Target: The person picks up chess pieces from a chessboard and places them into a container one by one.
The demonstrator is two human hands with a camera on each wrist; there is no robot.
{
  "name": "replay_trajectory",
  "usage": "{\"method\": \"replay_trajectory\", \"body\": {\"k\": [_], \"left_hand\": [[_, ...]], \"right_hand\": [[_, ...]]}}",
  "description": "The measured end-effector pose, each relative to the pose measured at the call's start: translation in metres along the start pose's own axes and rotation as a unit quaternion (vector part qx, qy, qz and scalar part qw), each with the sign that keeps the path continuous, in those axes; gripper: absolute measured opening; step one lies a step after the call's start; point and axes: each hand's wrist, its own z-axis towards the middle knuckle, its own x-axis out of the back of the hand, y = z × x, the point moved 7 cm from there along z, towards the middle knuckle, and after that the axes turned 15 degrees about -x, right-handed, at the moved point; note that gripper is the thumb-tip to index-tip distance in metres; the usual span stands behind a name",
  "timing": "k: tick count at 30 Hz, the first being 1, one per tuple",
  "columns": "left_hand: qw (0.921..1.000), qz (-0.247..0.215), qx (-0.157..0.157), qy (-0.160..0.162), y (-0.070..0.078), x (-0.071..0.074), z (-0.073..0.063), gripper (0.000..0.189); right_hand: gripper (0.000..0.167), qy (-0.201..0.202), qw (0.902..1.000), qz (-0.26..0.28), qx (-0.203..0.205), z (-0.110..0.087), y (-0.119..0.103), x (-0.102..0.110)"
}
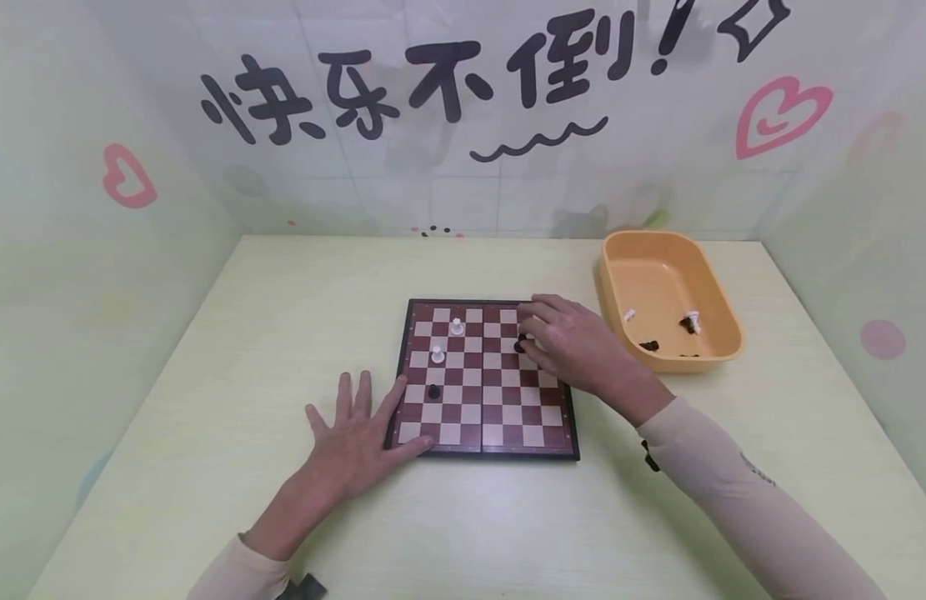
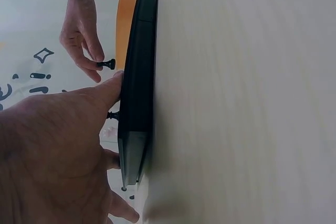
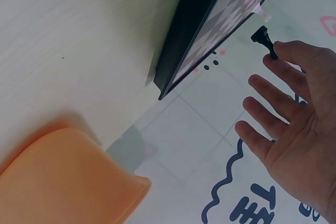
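Left hand (image 1: pixel 350 452) spread at the near-left corner of the folding chessboard (image 1: pixel 513 414), presumably steadying it. Right hand (image 1: pixel 570 340) pinches a black chess piece (image 3: pixel 265 39) by its top above the right half, leaving its base free.

1. Pale wood-grain tabletop (image 1: pixel 320 317): smooth, matt.
2. Red-and-white chequered plastic board (image 1: pixel 513 415): smooth, faint sheen.
3. Slim black plastic chess piece (image 3: pixel 268 44): smooth.
4. Orange rounded plastic tub (image 1: pixel 650 287), two o'clock from the board: smooth, satiny.
5. Beige cloth sleeve (image 1: pixel 740 504), four o'clock: matt.
6. White wall (image 1: pixel 402 167), twelve o'clock: glossy, reflective.
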Motion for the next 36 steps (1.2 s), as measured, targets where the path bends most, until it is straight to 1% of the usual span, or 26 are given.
{"method": "replay_trajectory", "body": {"k": [8, 14, 22, 29, 36], "left_hand": [[1.0000, -0.001, 0.000, -0.003, 0.000, -0.001, 0.001, 0.100], [1.0000, -0.004, -0.002, 0.001, 0.001, 0.000, 0.000, 0.099], [0.9999, -0.010, -0.003, 0.007, 0.000, 0.001, 0.000, 0.098], [0.9999, -0.012, -0.003, 0.005, 0.000, 0.000, 0.000, 0.098], [0.9999, -0.014, -0.003, 0.007, 0.001, -0.001, 0.001, 0.099]], "right_hand": [[0.016, 0.011, 0.9999, 0.002, 0.002, -0.004, 0.005, 0.001], [0.016, -0.001, 0.9999, 0.000, -0.015, -0.008, 0.010, 0.001], [0.015, -0.013, 0.9997, 0.001, -0.022, -0.010, 0.013, 0.000], [0.019, -0.013, 0.9994, -0.004, -0.031, -0.013, 0.018, 0.001], [0.021, -0.018, 0.9985, -0.015, -0.049, -0.015, 0.026, 0.004]]}}
